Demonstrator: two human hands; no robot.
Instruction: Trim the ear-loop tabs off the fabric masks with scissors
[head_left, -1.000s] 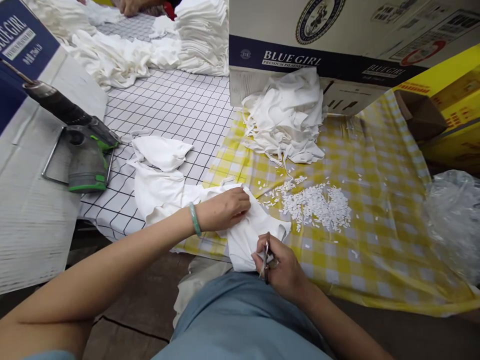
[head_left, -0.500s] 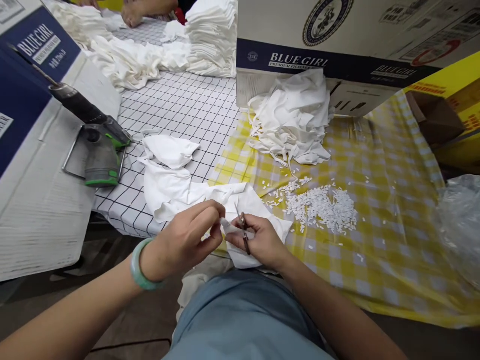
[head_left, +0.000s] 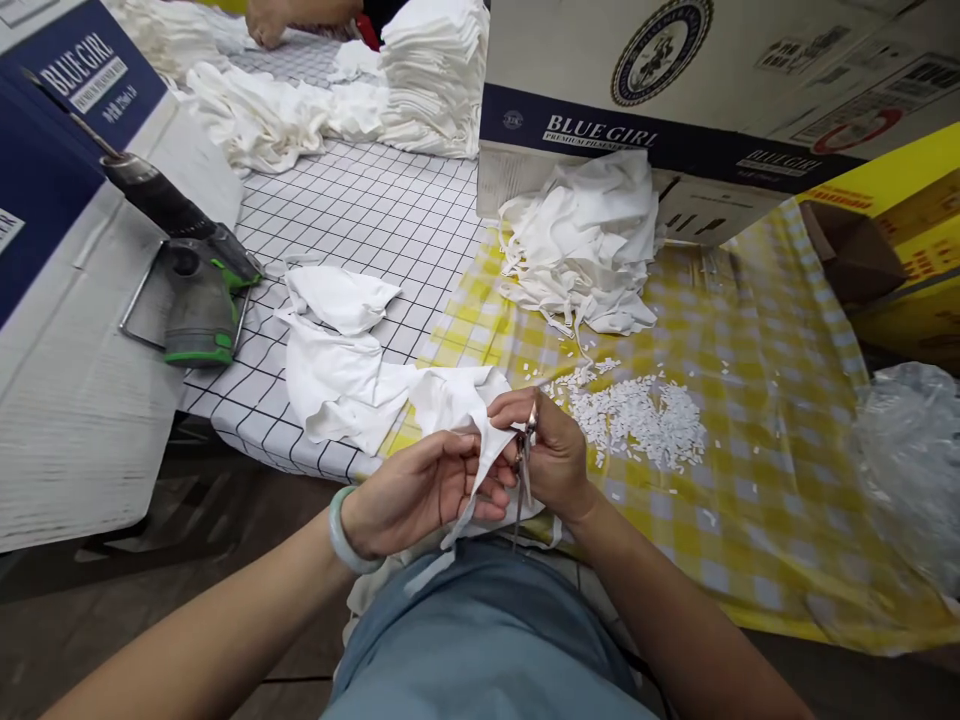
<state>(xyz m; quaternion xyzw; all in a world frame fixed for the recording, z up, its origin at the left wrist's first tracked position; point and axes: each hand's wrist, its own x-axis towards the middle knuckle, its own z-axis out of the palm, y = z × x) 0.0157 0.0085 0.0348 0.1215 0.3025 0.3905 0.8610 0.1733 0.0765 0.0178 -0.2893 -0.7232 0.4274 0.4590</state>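
Note:
My left hand [head_left: 420, 492] is curled around a strip of a white cloth piece [head_left: 457, 402] at the table's near edge, with a green bangle on that wrist. My right hand [head_left: 551, 452] pinches the same cloth from the other side and grips small metal scissors [head_left: 525, 462], blades pointing down. The cloth's strap hangs between both hands toward my lap. More white cloth pieces [head_left: 334, 345] lie just left of it. A scatter of small white cut bits [head_left: 637, 412] lies right of my right hand.
A heap of white cloth pieces [head_left: 585, 245] spills from a Blue Girl carton [head_left: 675, 90]. A grey-green power drill [head_left: 187, 290] rests at left. Stacked white cloth [head_left: 435, 75] and another person's hand [head_left: 266, 20] are at the far end. A plastic bag [head_left: 907, 460] sits right.
Both hands have drawn closer to me, lifting the cloth off the table. The right hand turned the scissors blades downward, and the strap now hangs between the hands.

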